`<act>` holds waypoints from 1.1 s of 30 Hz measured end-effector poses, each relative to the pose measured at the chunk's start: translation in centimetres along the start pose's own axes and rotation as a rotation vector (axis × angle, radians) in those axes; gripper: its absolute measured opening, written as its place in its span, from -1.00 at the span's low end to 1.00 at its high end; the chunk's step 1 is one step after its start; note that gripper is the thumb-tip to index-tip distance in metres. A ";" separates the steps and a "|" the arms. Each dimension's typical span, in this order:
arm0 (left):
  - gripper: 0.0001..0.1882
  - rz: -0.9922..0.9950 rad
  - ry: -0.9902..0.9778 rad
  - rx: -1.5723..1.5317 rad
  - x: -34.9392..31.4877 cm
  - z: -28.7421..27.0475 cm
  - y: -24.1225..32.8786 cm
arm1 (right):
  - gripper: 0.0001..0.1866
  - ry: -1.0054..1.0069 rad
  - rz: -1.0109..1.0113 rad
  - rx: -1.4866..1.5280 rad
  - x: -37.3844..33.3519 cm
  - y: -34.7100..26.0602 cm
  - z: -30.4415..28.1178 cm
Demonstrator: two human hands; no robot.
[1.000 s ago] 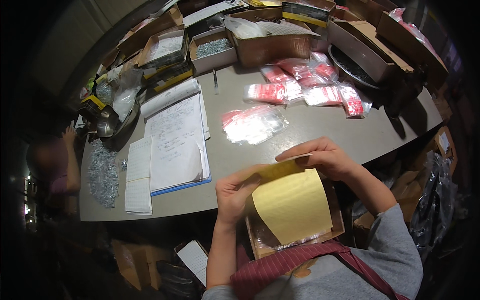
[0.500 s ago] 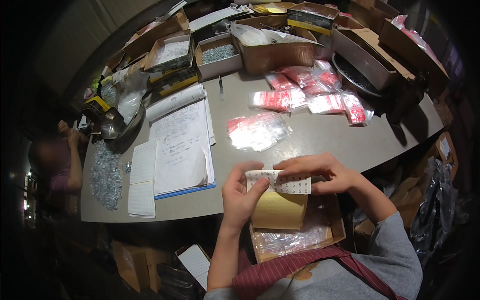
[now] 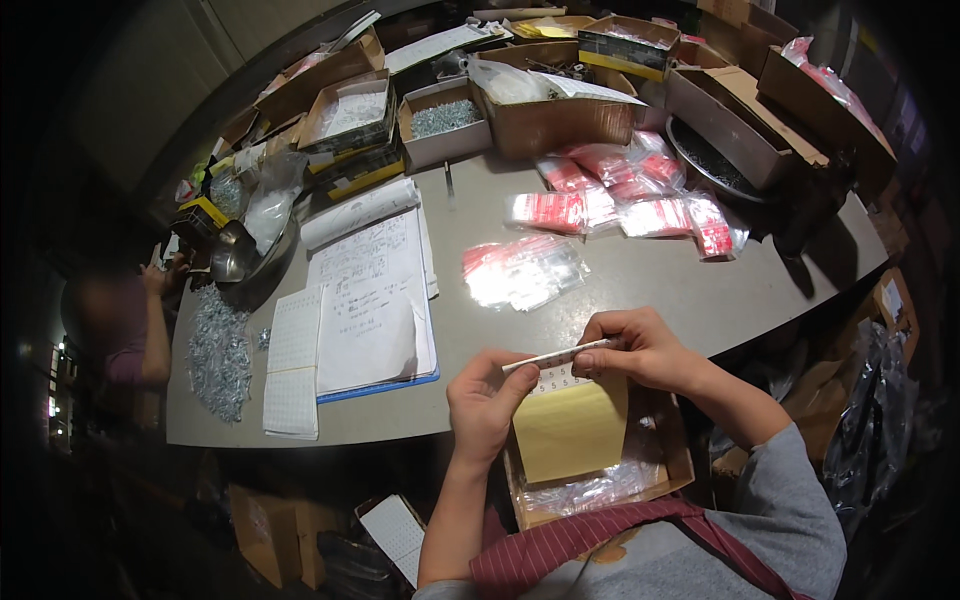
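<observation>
A narrow white label strip (image 3: 560,355) is pinched at both ends just over the near edge of the grey counter (image 3: 640,280): the left hand (image 3: 487,405) is clamped on its left end with thumb and fingers together, and the right hand (image 3: 630,350) is closed on its right end. Hanging below the strip, between the two hands, is the yellow backing sheet (image 3: 570,430) it belongs to, with a row of small printed labels along its top. Under the sheet sits an open cardboard box (image 3: 680,465) holding clear plastic bags, below the counter's edge. On the counter beyond the strip lies a loose pile of clear bags with red tops (image 3: 522,270), and farther back a wider spread of the same red-topped bags (image 3: 625,195). To the left of the strip is an open notebook with written pages (image 3: 372,300), and beside it a white grid sheet (image 3: 293,375). Farther left still, a heap of small metal screws (image 3: 220,350) lies on the counter, near another person's arm (image 3: 150,320). Cardboard boxes of parts (image 3: 440,120) line the far side of the counter
</observation>
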State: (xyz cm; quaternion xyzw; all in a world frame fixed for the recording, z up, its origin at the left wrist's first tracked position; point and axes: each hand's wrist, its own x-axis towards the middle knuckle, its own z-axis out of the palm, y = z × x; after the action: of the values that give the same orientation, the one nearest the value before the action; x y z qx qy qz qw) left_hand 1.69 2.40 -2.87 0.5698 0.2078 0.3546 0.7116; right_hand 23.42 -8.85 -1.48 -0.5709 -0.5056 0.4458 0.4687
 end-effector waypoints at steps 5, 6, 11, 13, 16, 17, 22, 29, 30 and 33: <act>-0.91 0.039 0.047 0.286 0.1 0.4 -0.6 | -0.80 0.090 -0.340 -0.512 0.5 -2.0 0.4; -0.92 0.055 0.060 0.303 0.1 0.6 -0.7 | -0.79 0.094 -0.432 -0.629 0.7 -2.6 0.5; -0.90 0.077 0.077 0.342 0.1 1.0 -0.6 | -0.43 0.012 -0.455 -0.867 1.2 -2.5 1.0; -0.89 0.073 0.081 0.337 0.1 1.0 -0.6 | -0.47 0.010 -0.484 -0.871 1.4 -2.6 1.0; -0.88 0.055 0.081 0.352 0.2 1.0 -0.6 | -0.52 0.046 -0.518 -0.918 1.5 -2.2 1.2; -0.88 0.047 0.080 0.362 0.2 1.0 -0.6 | -0.53 0.065 -0.528 -0.940 1.4 -1.9 1.3; -0.86 0.035 0.076 0.339 0.3 0.7 -0.6 | -0.56 0.107 -0.561 -1.020 1.3 -1.3 1.9; -0.86 0.042 0.066 0.349 0.3 0.7 -0.6 | -0.66 0.125 -0.588 -0.985 1.4 -1.3 1.5; -0.86 0.033 0.073 0.350 0.3 0.7 -0.5 | -0.68 0.113 -0.623 -1.015 1.3 -1.5 1.5; -0.85 0.018 0.091 0.354 0.3 0.9 0.0 | -0.71 0.073 -0.733 -1.078 1.0 -2.2 1.5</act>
State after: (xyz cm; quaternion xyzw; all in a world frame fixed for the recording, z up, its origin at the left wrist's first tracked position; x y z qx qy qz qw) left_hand 2.54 2.01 -2.64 0.6714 0.2938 0.3440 0.5870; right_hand 21.70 -7.65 0.41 -0.5314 -0.8039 -0.0787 0.2552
